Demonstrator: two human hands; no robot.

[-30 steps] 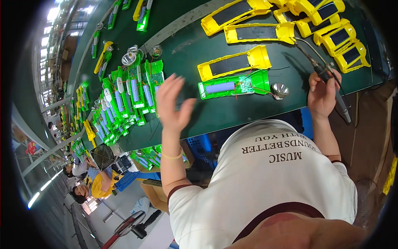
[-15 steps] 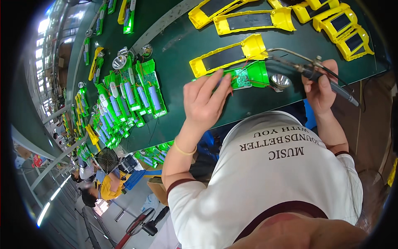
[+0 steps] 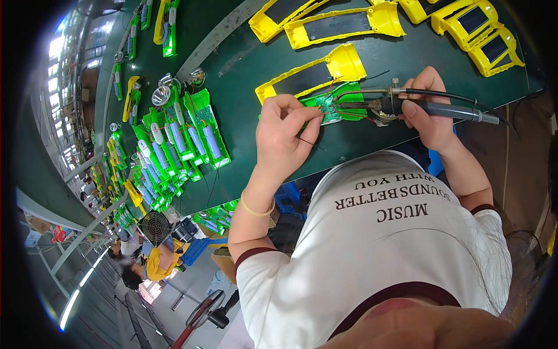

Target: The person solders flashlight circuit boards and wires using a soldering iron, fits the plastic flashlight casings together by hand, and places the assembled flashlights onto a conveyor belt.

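Green circuit board [image 3: 328,107] lies on the tabletop [image 3: 250,75]; my left hand [image 3: 285,136], raised a second ago, now pinches its wire, while my right hand [image 3: 430,113] grips the soldering iron [image 3: 407,104] over it.

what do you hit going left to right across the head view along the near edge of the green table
small black fan → pile of green halves with blue batteries → left hand → green circuit board → right hand → soldering iron handle
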